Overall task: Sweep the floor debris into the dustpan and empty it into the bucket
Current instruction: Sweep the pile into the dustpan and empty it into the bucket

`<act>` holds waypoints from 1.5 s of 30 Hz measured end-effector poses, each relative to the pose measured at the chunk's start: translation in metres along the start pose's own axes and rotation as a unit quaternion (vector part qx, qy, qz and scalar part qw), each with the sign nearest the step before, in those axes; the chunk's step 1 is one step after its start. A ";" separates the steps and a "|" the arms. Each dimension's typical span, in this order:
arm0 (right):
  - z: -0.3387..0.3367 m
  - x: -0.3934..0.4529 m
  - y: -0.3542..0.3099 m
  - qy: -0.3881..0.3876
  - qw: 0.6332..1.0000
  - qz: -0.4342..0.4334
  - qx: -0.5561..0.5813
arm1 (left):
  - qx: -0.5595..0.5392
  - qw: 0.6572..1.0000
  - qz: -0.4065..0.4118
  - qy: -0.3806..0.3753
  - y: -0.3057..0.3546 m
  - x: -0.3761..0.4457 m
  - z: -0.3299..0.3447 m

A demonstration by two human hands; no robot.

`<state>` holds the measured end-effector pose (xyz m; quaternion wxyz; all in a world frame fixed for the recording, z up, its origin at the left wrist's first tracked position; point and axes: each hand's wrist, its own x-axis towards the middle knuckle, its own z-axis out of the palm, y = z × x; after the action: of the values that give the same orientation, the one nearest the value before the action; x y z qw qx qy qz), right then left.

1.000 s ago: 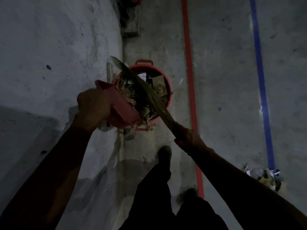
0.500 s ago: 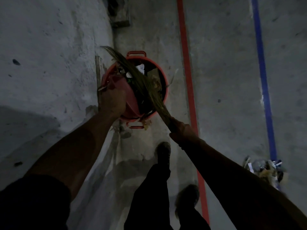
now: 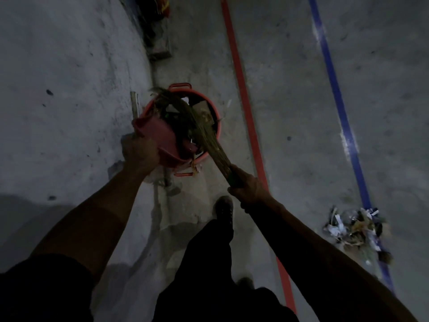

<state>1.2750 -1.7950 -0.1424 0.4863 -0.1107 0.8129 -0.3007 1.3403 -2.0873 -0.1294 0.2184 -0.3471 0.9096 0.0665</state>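
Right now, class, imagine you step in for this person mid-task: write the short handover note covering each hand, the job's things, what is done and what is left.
Left hand grips the red dustpan, tilted over the red bucket.
Right hand grips the broom, its bristles lying across the bucket's mouth.
Done: litter already sits in the bucket; whether the dustpan is fully emptied cannot be told.
Left: a debris pile lies on the floor by the blue line, to the right. Sweep it into the dustpan and empty that too.
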 end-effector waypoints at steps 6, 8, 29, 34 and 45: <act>-0.006 -0.106 0.035 0.052 0.957 0.074 0.276 | -0.089 0.996 0.009 0.004 -0.010 -0.091 0.022; -0.008 -0.149 0.056 0.083 0.932 0.082 0.344 | -0.106 0.994 0.008 0.000 -0.001 -0.127 0.036; 0.068 -0.413 0.293 0.257 0.772 0.136 0.565 | -0.222 0.960 0.166 0.045 0.166 -0.376 0.113; 0.039 -0.391 0.312 0.279 0.749 0.180 0.574 | -0.184 0.960 0.208 0.027 0.233 -0.339 0.114; -0.019 -0.281 0.357 0.276 0.760 0.298 0.507 | 0.012 0.934 0.342 -0.103 0.383 -0.221 0.130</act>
<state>1.4400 -1.3710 -0.1455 0.2911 0.4879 0.6328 -0.5262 1.2802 -1.6311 -0.1598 0.2791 -0.0039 0.9466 0.1615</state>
